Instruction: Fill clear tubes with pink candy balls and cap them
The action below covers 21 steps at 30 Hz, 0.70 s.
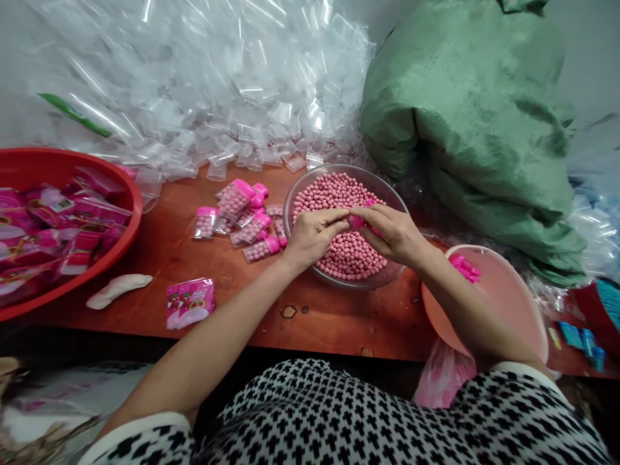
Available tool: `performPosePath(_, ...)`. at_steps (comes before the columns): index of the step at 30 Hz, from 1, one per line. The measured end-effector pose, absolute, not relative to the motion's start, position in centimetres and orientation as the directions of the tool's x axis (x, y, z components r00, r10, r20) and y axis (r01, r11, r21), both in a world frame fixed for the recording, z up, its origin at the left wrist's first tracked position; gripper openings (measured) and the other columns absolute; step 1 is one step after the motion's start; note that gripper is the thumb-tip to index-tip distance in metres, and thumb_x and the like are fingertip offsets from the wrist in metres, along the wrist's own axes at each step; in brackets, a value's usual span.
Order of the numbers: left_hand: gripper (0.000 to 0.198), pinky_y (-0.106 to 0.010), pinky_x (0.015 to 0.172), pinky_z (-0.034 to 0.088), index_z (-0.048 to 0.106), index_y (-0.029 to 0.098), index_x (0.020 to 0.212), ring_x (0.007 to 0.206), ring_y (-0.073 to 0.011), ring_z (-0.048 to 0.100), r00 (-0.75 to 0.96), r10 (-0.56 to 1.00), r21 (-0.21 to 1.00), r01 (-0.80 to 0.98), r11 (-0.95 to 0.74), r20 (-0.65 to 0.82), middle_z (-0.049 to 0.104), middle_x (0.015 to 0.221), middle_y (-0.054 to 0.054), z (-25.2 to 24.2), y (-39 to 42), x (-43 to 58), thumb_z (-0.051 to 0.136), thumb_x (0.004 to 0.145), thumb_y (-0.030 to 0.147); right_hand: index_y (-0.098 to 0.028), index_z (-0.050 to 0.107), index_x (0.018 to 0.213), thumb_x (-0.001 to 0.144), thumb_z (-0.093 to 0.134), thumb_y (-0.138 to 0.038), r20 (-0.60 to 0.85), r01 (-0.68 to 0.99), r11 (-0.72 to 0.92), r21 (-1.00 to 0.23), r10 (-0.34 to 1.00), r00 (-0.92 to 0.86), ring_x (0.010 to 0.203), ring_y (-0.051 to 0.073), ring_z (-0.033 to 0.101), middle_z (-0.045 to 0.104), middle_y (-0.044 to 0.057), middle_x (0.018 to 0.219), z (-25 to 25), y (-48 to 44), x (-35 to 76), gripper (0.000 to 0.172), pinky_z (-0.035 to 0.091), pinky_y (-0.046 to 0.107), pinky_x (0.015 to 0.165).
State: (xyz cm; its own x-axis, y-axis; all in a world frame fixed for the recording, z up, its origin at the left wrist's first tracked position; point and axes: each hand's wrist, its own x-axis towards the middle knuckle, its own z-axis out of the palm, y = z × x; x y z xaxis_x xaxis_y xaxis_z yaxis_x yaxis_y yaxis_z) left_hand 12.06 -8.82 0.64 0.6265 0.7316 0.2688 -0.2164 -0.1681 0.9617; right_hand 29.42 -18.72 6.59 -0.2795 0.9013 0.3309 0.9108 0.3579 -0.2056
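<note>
My left hand [320, 232] and my right hand [392, 231] meet above a bowl [334, 279] filled with pink round beads [356, 255]. The left fingers are pinched together, and what they grip is hidden. A bright pink cap [357, 222] shows between the fingertips, with my right hand closed on it. More bright pink shows beside the right fingers. Left of the bowl lies a small pile of clear containers with pink caps [252, 229], filled with beads.
A red basin [138, 213] of pink packets stands left, near a white cloth-like piece [119, 290] and a flat pink packet [190, 303]. Clear empty containers [232, 84] heap behind. A green sack [469, 110] stands back right, above a pink basin [513, 310] holding pink caps [465, 268].
</note>
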Motion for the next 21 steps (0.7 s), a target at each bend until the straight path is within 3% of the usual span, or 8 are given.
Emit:
performPosePath(2, 0.018, -0.041, 0.102, 0.056, 0.083, 0.023, 0.096, 0.104, -0.0244, 0.074, 0.625, 0.724, 0.955, -0.215, -0.202, 0.294, 0.081, 0.106, -0.004, 0.7, -8.8, 12.0, 0.074, 0.082, 0.027, -0.013, 0.067, 0.13, 0.101, 0.044, -0.029, 0.305, 0.922, 0.336, -0.194, 0.914, -0.269, 0.095, 0.025, 0.069, 0.074, 0.016, 0.106, 6.4, -18.6, 29.3, 0.04, 0.057, 0.044, 0.091)
performPosePath(4, 0.019, -0.04, 0.099, 0.057, 0.083, 0.022, 0.097, 0.102, -0.0238, 0.073, 0.616, 0.739, 0.959, -0.235, -0.159, 0.273, 0.08, 0.107, -0.004, 0.6, -8.7, 12.1, 0.073, 0.081, 0.028, -0.016, 0.067, 0.13, 0.1, 0.047, -0.031, 0.292, 0.912, 0.297, -0.285, 0.932, -0.212, 0.1, 0.026, 0.069, 0.074, 0.015, 0.109, 6.4, -18.3, 29.3, 0.04, 0.056, 0.047, 0.094)
performPosePath(7, 0.028, -0.035, 0.084, 0.061, 0.079, 0.019, 0.101, 0.092, -0.0211, 0.072, 0.633, 0.761, 0.946, -0.314, 0.079, 0.146, 0.079, 0.104, -0.005, 0.5, -8.5, 12.6, 0.078, 0.078, 0.034, -0.024, 0.069, 0.128, 0.096, 0.057, -0.044, 0.27, 0.736, 0.19, -0.649, 0.963, -0.01, 0.109, 0.025, 0.069, 0.075, 0.01, 0.114, 6.5, -17.9, 29.7, 0.039, 0.056, 0.046, 0.099)
performPosePath(10, 0.042, -0.03, 0.074, 0.061, 0.075, 0.017, 0.1, 0.084, -0.0177, 0.071, 0.664, 0.747, 0.846, -0.418, 0.33, 0.037, 0.077, 0.098, -0.005, 0.8, -8.3, 12.8, 0.087, 0.069, 0.042, -0.028, 0.07, 0.126, 0.087, 0.068, -0.058, 0.133, 0.285, 0.078, -0.955, 0.975, 0.178, 0.098, 0.023, 0.073, 0.076, 0.005, 0.109, 6.4, -18.1, 30.3, 0.049, 0.062, 0.043, 0.088)
performPosePath(12, 0.047, -0.03, 0.074, 0.062, 0.072, 0.018, 0.098, 0.082, -0.0165, 0.071, 0.682, 0.731, 0.788, -0.451, 0.419, 0.002, 0.076, 0.095, -0.004, 1.0, -8.3, 12.8, 0.091, 0.065, 0.044, -0.029, 0.07, 0.122, 0.076, 0.08, -0.056, 0.047, 0.059, 0.037, -0.998, 0.981, 0.186, 0.089, 0.021, 0.074, 0.077, 0.004, 0.101, 6.1, -18.4, 30.4, 0.055, 0.063, 0.039, 0.082)
performPosePath(14, 0.047, -0.031, 0.078, 0.061, 0.072, 0.018, 0.097, 0.083, -0.0158, 0.07, 0.684, 0.729, 0.774, -0.462, 0.432, 0.002, 0.075, 0.095, -0.003, 1.1, -8.5, 12.8, 0.093, 0.063, 0.044, -0.028, 0.073, 0.114, 0.068, 0.088, -0.053, 0.016, -0.025, 0.021, -0.999, 0.985, 0.172, 0.083, 0.019, 0.073, 0.077, 0.003, 0.092, 5.9, -18.6, 30.3, 0.055, 0.063, 0.038, 0.079)
performPosePath(18, 0.04, -0.035, 0.09, 0.058, 0.076, 0.018, 0.093, 0.091, -0.019, 0.07, 0.651, 0.749, 0.862, -0.446, 0.24, 0.128, 0.077, 0.098, -0.004, 0.9, -8.8, 12.8, 0.089, 0.067, 0.045, -0.024, 0.073, 0.094, 0.066, 0.086, -0.066, 0.003, -0.025, 0.009, -1.0, 0.977, 0.213, 0.083, 0.02, 0.072, 0.075, 0.005, 0.096, 6.2, -18.1, 29.7, 0.052, 0.065, 0.039, 0.078)
performPosePath(21, 0.031, -0.037, 0.098, 0.053, 0.078, 0.018, 0.091, 0.1, -0.0219, 0.069, 0.637, 0.734, 0.908, -0.414, 0.066, 0.237, 0.077, 0.099, -0.006, 0.8, -9.1, 12.7, 0.084, 0.074, 0.043, -0.022, 0.071, 0.091, 0.065, 0.086, -0.065, -0.184, -0.068, -0.18, -0.981, 0.98, 0.074, 0.094, 0.022, 0.071, 0.075, 0.006, 0.103, 6.7, -17.5, 29.4, 0.053, 0.065, 0.038, 0.078)
